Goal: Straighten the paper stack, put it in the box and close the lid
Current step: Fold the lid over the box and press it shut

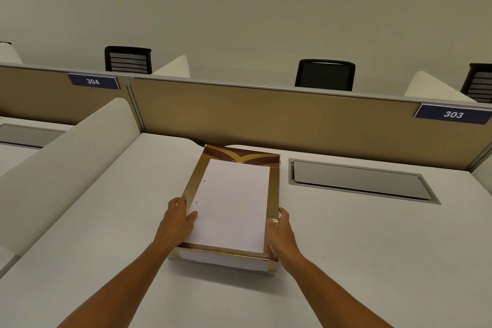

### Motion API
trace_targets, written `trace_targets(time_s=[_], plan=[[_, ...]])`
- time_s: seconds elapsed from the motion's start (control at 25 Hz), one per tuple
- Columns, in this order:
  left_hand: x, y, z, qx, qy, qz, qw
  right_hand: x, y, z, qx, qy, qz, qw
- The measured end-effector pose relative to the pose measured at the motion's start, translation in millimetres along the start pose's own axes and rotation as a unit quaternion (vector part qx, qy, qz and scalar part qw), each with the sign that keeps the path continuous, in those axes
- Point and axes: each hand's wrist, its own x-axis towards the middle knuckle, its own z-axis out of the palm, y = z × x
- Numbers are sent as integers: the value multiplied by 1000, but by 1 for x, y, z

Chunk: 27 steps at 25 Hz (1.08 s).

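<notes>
Head view: the paper stack point(231, 202) is seen lying inside the gold-edged box point(274, 189) on the white desk point(346, 247). The left hand point(177, 217) is laid at the box's left wall, thumb pressed on the top sheet, its other fingers hidden behind the rim. The right hand point(281, 231) is wrapped over the near right corner; whether it is truly clamped cannot be told. The lid cannot be made out with certainty. A tan partition point(266, 114) is seen behind, tagged 303 point(453, 114).
</notes>
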Motion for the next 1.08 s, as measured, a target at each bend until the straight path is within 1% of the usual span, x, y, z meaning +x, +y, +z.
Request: trace_targets(time_s=[0.16, 0.24, 0.32, 0.4, 0.48, 0.6, 0.72, 0.84, 0.92, 1.08], plan=[[9, 4, 5, 54, -11, 28, 998, 4, 8, -1, -23, -10, 15, 1000], [16, 4, 5, 75, -14, 39, 996, 9, 8, -1, -33, -6, 8, 999], [24, 4, 5, 110, -1, 65, 992, 15, 4, 0, -57, 8, -12, 998], [34, 5, 4, 152, 6, 113, 982, 23, -5, 1, -118, 25, -50, 991], [43, 9, 4, 187, -6, 158, 970, 33, -15, 5, -187, 24, -86, 978], [54, 17, 7, 219, -19, 201, 955, 51, -28, 12, -291, 13, -135, 947], [61, 20, 15, 236, -28, 208, 949, 69, -34, 16, -377, 8, -160, 912], [66, 17, 24, 240, -24, 202, 949, 81, -33, 20, -437, 2, -180, 881], [68, 16, 27, 232, -26, 199, 952, 86, -29, 23, -448, 8, -187, 874], [69, 13, 30, 241, -25, 199, 949, 92, -23, 28, -445, 19, -185, 876]])
